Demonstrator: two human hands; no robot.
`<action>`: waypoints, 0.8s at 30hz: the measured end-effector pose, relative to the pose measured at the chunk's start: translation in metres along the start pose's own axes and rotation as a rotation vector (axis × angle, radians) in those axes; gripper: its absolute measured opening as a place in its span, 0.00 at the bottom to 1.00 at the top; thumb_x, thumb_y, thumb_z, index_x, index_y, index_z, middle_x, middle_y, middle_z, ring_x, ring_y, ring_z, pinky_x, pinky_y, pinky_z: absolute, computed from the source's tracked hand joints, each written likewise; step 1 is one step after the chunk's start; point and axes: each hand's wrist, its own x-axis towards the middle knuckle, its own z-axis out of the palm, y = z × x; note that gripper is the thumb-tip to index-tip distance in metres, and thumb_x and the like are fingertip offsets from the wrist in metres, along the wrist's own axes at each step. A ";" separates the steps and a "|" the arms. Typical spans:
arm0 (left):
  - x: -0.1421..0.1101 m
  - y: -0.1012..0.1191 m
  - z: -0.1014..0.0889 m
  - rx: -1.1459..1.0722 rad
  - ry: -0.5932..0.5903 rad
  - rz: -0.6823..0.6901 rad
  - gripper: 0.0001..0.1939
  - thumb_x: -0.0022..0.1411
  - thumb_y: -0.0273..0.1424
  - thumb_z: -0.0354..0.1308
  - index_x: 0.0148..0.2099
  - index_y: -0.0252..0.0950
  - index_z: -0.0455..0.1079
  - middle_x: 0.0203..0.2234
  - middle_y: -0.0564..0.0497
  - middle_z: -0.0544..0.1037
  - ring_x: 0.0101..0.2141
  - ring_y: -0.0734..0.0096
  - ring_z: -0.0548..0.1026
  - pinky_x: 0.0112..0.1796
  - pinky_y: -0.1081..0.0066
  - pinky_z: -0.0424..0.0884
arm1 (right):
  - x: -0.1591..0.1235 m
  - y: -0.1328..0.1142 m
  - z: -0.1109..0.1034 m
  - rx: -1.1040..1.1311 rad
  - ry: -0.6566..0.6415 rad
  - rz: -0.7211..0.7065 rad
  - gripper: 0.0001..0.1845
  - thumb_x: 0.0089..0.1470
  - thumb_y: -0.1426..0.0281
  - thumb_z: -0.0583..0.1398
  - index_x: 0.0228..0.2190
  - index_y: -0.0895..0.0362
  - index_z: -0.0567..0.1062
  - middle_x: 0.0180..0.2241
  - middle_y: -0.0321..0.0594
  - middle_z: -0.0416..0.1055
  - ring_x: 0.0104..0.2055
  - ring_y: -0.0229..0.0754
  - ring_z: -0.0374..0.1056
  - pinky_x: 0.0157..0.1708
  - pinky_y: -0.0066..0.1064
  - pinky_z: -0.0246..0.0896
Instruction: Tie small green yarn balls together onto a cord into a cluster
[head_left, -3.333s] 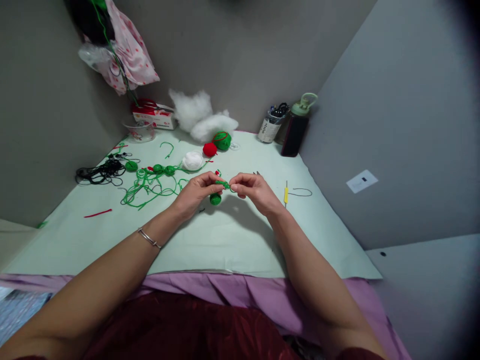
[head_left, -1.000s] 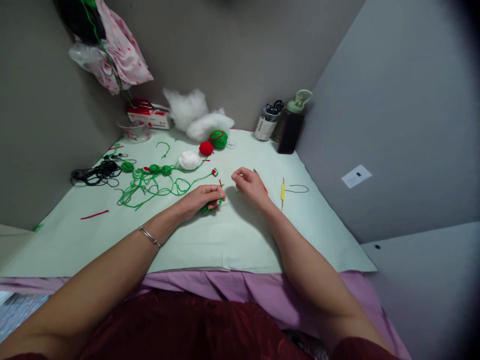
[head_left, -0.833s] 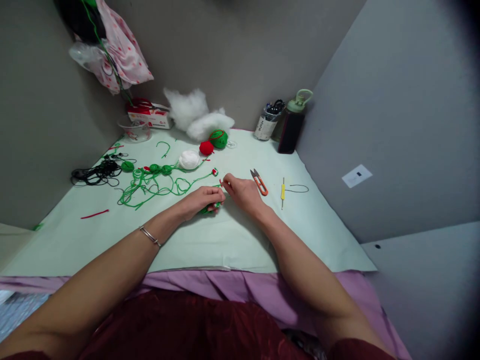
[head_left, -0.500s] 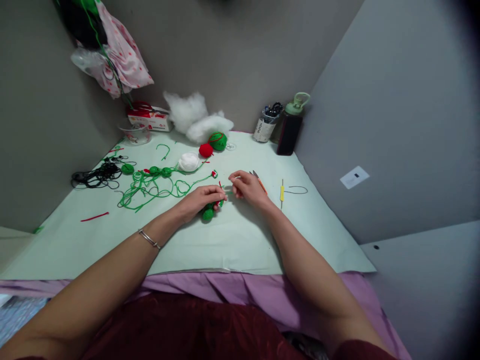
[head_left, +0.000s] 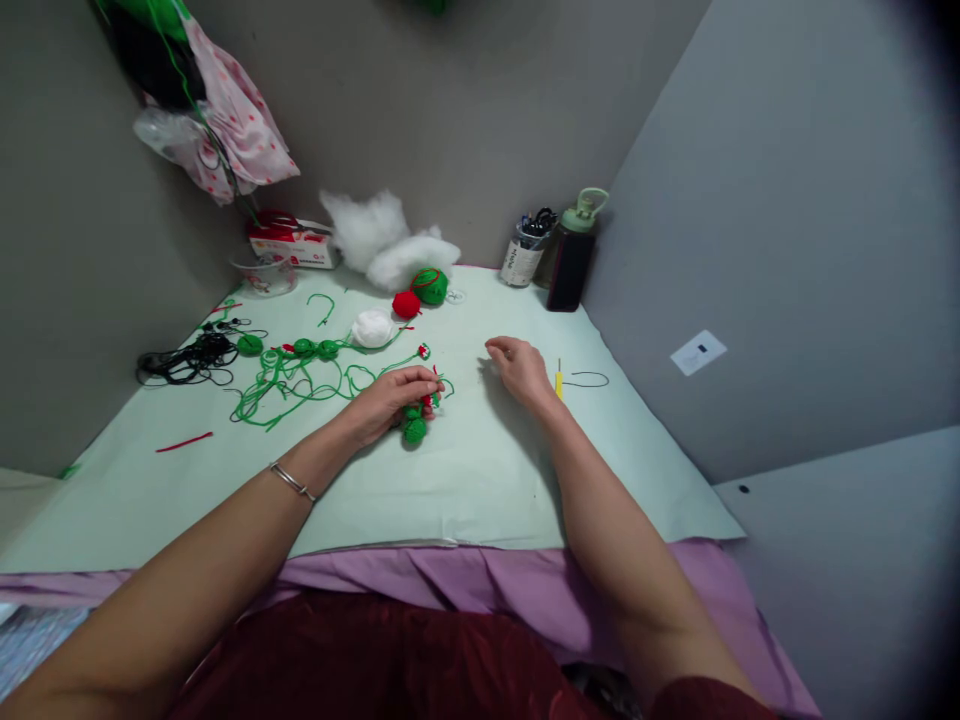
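My left hand (head_left: 401,398) is closed on a small crocheted piece (head_left: 414,430), green and rounded, with red and white parts at the fingertips. A short loop of green yarn sticks out past those fingers. Over the table to the right, my right hand (head_left: 519,370) has its fingers curled together, and whatever they hold is hidden. The orange-handled scissors seen earlier in that spot are out of sight behind this hand. Near its wrist lies a yellow-handled crochet hook (head_left: 559,384), partly covered. A small red-and-white crocheted bit (head_left: 424,351) rests beyond my left hand on green yarn.
Tangled green yarn (head_left: 274,385) and black cord (head_left: 191,358) spread on the left. Farther back are a white yarn ball (head_left: 373,327), a red ball (head_left: 406,305), a green ball (head_left: 430,288) and white stuffing (head_left: 412,260). A bottle (head_left: 571,265) and pen cup (head_left: 519,262) stand by the wall.
My right hand has moved right, away from my left hand, and now covers the place where the scissors lay. My left hand keeps its hold on the crocheted piece. The view has shifted slightly.
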 end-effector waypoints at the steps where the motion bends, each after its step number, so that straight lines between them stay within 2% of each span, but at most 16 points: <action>1: 0.000 0.001 0.000 0.002 -0.001 0.004 0.17 0.50 0.38 0.73 0.36 0.33 0.73 0.34 0.51 0.78 0.26 0.76 0.73 0.32 0.71 0.72 | -0.001 0.001 -0.003 -0.115 0.035 0.001 0.15 0.63 0.66 0.54 0.43 0.54 0.80 0.45 0.45 0.78 0.44 0.47 0.72 0.45 0.36 0.61; 3: -0.001 0.002 0.001 0.008 0.002 0.019 0.16 0.51 0.38 0.72 0.36 0.33 0.73 0.34 0.50 0.78 0.27 0.75 0.74 0.32 0.71 0.71 | -0.003 0.001 -0.009 -0.294 0.054 0.051 0.17 0.65 0.64 0.54 0.48 0.53 0.79 0.50 0.48 0.75 0.48 0.51 0.70 0.46 0.39 0.61; 5: 0.000 0.002 0.001 0.016 0.019 0.035 0.15 0.51 0.37 0.72 0.36 0.33 0.74 0.34 0.48 0.79 0.29 0.73 0.75 0.31 0.72 0.70 | -0.005 0.000 -0.014 -0.431 0.006 0.103 0.17 0.64 0.63 0.56 0.50 0.55 0.77 0.51 0.52 0.73 0.50 0.53 0.69 0.45 0.40 0.61; 9: 0.001 0.001 -0.001 0.021 0.027 0.062 0.14 0.52 0.37 0.71 0.36 0.33 0.75 0.38 0.47 0.80 0.33 0.73 0.76 0.33 0.73 0.70 | -0.007 -0.001 -0.017 -0.579 -0.108 0.099 0.14 0.63 0.69 0.56 0.45 0.58 0.78 0.49 0.56 0.71 0.50 0.55 0.68 0.42 0.39 0.59; 12: 0.000 0.001 -0.001 0.010 0.020 0.060 0.14 0.53 0.36 0.71 0.37 0.33 0.75 0.38 0.46 0.80 0.34 0.72 0.77 0.33 0.73 0.71 | -0.004 0.001 -0.017 -0.589 -0.087 0.111 0.15 0.63 0.74 0.53 0.41 0.60 0.79 0.44 0.57 0.74 0.44 0.53 0.70 0.40 0.38 0.57; 14: 0.000 0.002 -0.001 0.005 0.023 0.060 0.14 0.52 0.35 0.72 0.37 0.33 0.75 0.38 0.46 0.79 0.35 0.70 0.78 0.31 0.74 0.70 | -0.001 0.002 -0.018 -0.492 -0.037 0.123 0.15 0.61 0.75 0.53 0.39 0.60 0.80 0.41 0.55 0.76 0.42 0.52 0.71 0.39 0.37 0.57; 17: 0.001 0.001 -0.001 -0.026 0.067 0.077 0.16 0.51 0.36 0.73 0.37 0.33 0.74 0.38 0.47 0.79 0.36 0.68 0.80 0.28 0.76 0.70 | 0.002 -0.002 -0.020 -0.079 -0.020 0.111 0.13 0.59 0.74 0.53 0.37 0.58 0.78 0.32 0.46 0.75 0.34 0.46 0.69 0.34 0.33 0.56; 19: 0.002 0.001 -0.003 -0.058 0.118 0.094 0.16 0.51 0.37 0.73 0.37 0.34 0.73 0.39 0.47 0.79 0.34 0.70 0.80 0.27 0.77 0.70 | 0.000 -0.009 -0.022 0.272 -0.109 0.110 0.12 0.59 0.72 0.53 0.36 0.58 0.76 0.25 0.38 0.69 0.27 0.40 0.63 0.28 0.31 0.53; 21: 0.003 0.000 -0.004 -0.077 0.163 0.117 0.17 0.53 0.38 0.71 0.38 0.34 0.72 0.41 0.48 0.79 0.32 0.72 0.80 0.28 0.76 0.72 | -0.005 -0.019 -0.022 0.526 -0.254 0.078 0.12 0.61 0.66 0.54 0.36 0.59 0.75 0.23 0.34 0.63 0.22 0.35 0.55 0.24 0.29 0.48; 24: 0.003 0.000 -0.004 -0.074 0.202 0.146 0.17 0.54 0.39 0.70 0.38 0.33 0.71 0.42 0.48 0.79 0.30 0.73 0.80 0.28 0.75 0.73 | -0.016 -0.033 -0.020 0.618 -0.468 -0.039 0.19 0.61 0.55 0.57 0.36 0.60 0.76 0.23 0.31 0.59 0.23 0.32 0.51 0.24 0.28 0.44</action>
